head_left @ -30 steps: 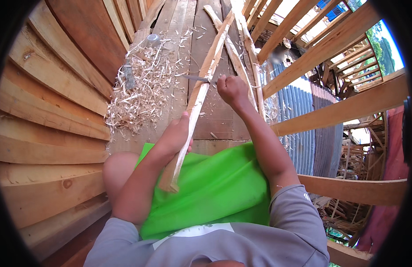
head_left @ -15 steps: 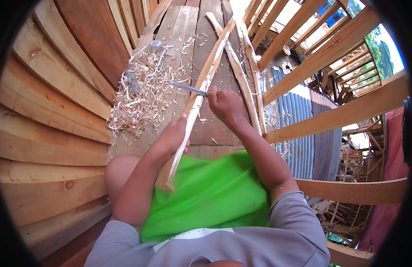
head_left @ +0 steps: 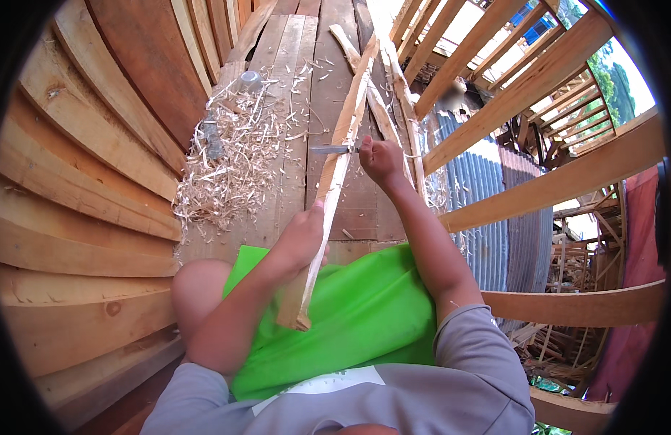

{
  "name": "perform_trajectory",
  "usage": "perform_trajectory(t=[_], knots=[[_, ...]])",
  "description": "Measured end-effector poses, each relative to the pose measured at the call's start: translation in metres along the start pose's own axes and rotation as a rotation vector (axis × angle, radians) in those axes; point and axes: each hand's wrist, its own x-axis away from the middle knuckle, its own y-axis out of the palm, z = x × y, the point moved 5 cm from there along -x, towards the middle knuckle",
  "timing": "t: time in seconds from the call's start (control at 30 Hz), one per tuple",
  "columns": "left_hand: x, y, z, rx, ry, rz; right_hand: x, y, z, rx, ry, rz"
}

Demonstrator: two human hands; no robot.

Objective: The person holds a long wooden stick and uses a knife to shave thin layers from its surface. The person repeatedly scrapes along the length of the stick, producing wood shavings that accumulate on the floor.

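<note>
A long, rough-cut wooden stick (head_left: 343, 138) slants from my lap up and away to the far middle. My left hand (head_left: 303, 233) is wrapped round its lower part, above the near end that rests over the green cloth (head_left: 350, 304) on my lap. In my right hand (head_left: 381, 158) is the handle of a knife (head_left: 330, 149), closed in a fist. The blade lies across the stick, touching it, with its tip pointing left. Fresh pale cuts show along the stick's right side.
Curly wood shavings (head_left: 230, 163) are heaped on the plank floor at left, with a clear cup (head_left: 250, 78) among them. More stripped sticks (head_left: 383, 109) lie beyond my right hand. A plank wall (head_left: 81, 196) stands left; a slatted railing (head_left: 517, 192) runs along the right.
Both hands and the stick have shifted right, and the stick's near end has come closer. The knife has moved with my right hand, its blade now more level.
</note>
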Motion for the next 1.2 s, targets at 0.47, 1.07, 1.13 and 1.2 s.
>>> perform_trajectory(t=[0.47,1.07,1.13,1.2], knots=[[-0.007,-0.017,-0.01,0.124,-0.073,-0.016,-0.002,-0.021,-0.042,0.404,-0.294,0.408],[-0.007,-0.028,-0.006,0.042,-0.03,0.014,-0.015,-0.008,0.004,-0.356,0.494,-0.434],[-0.009,-0.022,-0.005,0.047,-0.004,-0.003,-0.009,0.003,0.022,-0.425,0.397,-0.367],[-0.012,-0.02,-0.006,0.056,0.028,-0.013,-0.007,0.006,0.024,-0.467,0.34,-0.334]])
